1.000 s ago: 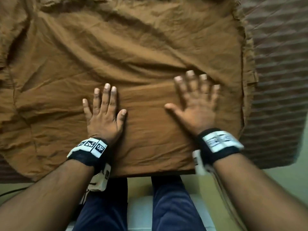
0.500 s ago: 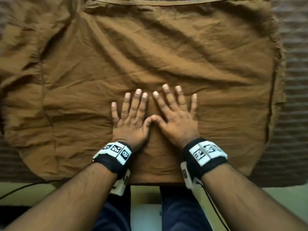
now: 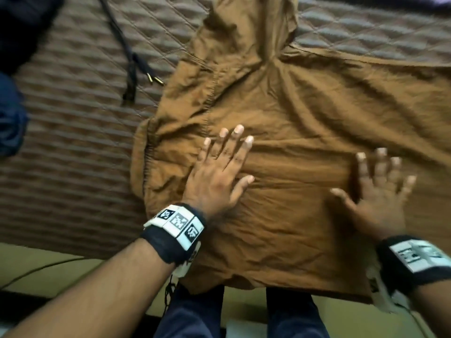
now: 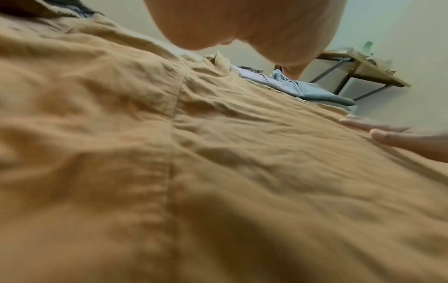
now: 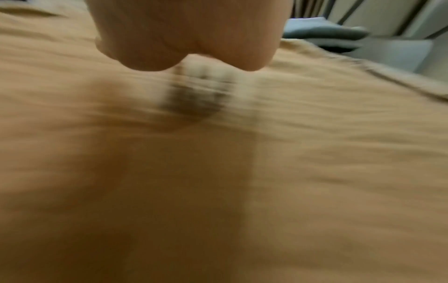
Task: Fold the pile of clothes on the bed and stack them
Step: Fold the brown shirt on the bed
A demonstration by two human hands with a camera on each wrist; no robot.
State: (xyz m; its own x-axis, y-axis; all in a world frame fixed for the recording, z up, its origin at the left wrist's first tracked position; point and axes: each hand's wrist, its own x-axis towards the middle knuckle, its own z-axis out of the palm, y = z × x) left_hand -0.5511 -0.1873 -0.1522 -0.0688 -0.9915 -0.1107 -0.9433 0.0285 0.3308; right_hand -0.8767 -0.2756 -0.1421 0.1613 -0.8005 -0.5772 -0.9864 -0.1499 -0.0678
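Observation:
A brown garment (image 3: 305, 113) lies spread and wrinkled on the quilted bed (image 3: 73, 142), with one part bunched up toward the far edge. My left hand (image 3: 219, 172) presses flat on its left part, fingers straight and spread. My right hand (image 3: 380, 189) lies flat on the cloth further right, fingers splayed and blurred. In the left wrist view the brown cloth (image 4: 194, 172) fills the frame under my palm (image 4: 242, 28), and my right hand's fingers (image 4: 387, 134) rest on it at the right. The right wrist view is blurred brown cloth (image 5: 242, 172) below my palm (image 5: 184, 34).
A dark drawstring (image 3: 129, 57) with metal tips lies on the quilt at the far left, next to dark blue clothing (image 3: 12, 113). Pale blue clothes (image 4: 315, 92) lie beyond the brown garment. A wooden table (image 4: 363, 65) stands by the wall. My legs (image 3: 195, 313) stand at the bed's near edge.
Half a second ago my hands lay side by side, thumbs touching, at the garment's middle. They have slid apart over the cloth, and the head view has swung left, showing the quilt and drawstring.

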